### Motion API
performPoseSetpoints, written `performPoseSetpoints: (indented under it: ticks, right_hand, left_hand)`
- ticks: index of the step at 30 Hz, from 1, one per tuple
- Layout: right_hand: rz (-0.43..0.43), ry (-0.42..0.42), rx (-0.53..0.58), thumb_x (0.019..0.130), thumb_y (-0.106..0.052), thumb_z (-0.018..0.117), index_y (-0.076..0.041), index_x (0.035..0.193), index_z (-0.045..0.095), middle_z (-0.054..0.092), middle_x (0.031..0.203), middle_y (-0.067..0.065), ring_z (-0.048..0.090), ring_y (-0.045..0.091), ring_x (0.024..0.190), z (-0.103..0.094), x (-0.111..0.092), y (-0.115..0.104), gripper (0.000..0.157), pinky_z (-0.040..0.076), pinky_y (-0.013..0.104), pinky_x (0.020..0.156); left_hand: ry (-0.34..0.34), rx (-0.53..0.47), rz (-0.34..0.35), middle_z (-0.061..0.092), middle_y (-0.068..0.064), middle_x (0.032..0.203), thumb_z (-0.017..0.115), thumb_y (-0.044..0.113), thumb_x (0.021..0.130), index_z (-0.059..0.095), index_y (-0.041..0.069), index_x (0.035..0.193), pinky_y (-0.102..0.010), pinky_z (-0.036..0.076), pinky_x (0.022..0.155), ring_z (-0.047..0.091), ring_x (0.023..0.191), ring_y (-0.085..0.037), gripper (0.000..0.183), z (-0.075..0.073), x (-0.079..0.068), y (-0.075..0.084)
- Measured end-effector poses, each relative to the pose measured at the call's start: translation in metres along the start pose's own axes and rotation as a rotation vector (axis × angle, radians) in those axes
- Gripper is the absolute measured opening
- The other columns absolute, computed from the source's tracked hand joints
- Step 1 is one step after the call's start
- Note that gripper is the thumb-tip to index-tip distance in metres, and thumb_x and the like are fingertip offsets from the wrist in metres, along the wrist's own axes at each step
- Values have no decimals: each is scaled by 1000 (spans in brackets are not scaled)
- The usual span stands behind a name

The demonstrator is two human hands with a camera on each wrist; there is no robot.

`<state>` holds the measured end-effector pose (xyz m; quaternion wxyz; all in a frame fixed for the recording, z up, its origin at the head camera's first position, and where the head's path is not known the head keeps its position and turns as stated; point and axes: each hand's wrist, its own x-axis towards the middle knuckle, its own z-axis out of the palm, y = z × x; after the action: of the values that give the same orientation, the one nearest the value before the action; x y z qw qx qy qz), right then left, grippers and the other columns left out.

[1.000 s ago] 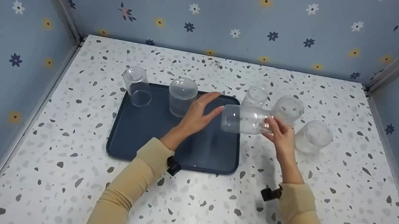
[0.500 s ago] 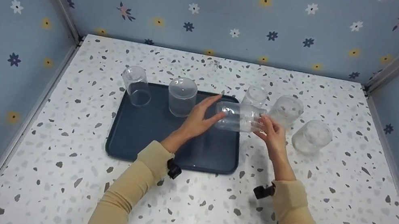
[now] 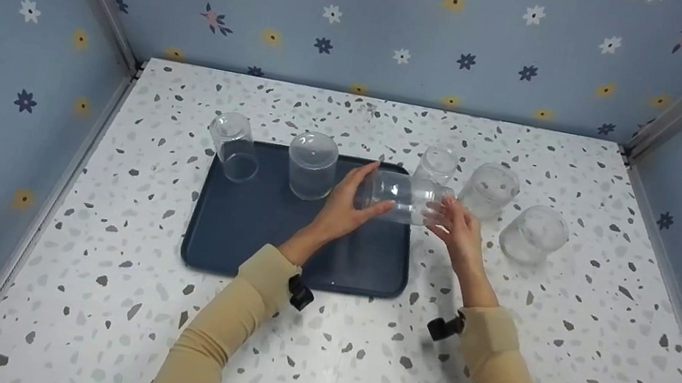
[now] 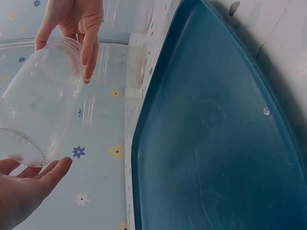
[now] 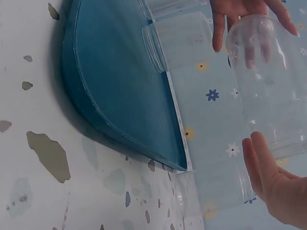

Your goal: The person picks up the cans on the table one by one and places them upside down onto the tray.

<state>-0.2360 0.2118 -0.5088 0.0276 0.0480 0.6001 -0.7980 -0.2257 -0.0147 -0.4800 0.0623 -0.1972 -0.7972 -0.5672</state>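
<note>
A clear jar [image 3: 406,199] lies sideways in the air over the tray's right side, between both hands. My left hand [image 3: 341,209] grips its base end, with thumb and fingers spread to either side. The fingers of my right hand [image 3: 464,231] hold the threaded mouth end, as the right wrist view also shows. Below is a dark blue tray [image 3: 262,241]. Two clear jars stand at its back: one jar [image 3: 235,148] at the left corner, another jar [image 3: 311,169] just left of my left hand. Threads show at the tray end of the jars in the right wrist view.
Right of the tray, on the speckled white table [image 3: 601,350], stand three more clear jars: a back jar [image 3: 437,161], a middle jar [image 3: 489,188] and a front jar [image 3: 535,234]. Blue flowered panels [image 3: 371,21] enclose the back and sides.
My right hand has moved left with the jar, bringing its base into my left hand. The left thumb now overlaps the jar's side. The standing jars and tray have not moved.
</note>
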Motion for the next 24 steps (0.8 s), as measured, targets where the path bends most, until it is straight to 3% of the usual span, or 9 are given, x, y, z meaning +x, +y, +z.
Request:
performPoseSetpoints:
  ticks: [3,10,17,24]
  right_hand:
    - [37,25,29,96,-16,38,14,116,40,61,97,17,61,22,85,18,-15,-20,36,50,31,71]
    - [79,-17,80,96,-19,39,9,106,45,56,106,26,61,26,86,18,-13,-17,30,50,32,72]
    - [137,-109,17,97,-24,35,15,124,34,38,126,34,55,32,101,16,-12,-15,47,47,35,80]
    - [166,-165,-92,97,-32,33,7,132,30,38,130,27,48,34,109,14,-8,-14,53,44,41,84]
  left_hand:
    - [16,14,30,41,-14,128,68,38,77,33,5,135,-39,34,93,41,115,-22,75,2,0,0]
    - [69,3,70,46,-15,120,73,30,73,38,6,132,-35,35,92,45,108,-19,73,5,1,-3]
    - [110,18,61,49,-11,116,73,35,72,43,8,129,-32,37,89,47,104,-16,69,6,-1,-3]
    - [140,67,53,50,-10,111,74,37,70,46,8,125,-35,38,86,48,100,-18,68,6,0,-1]
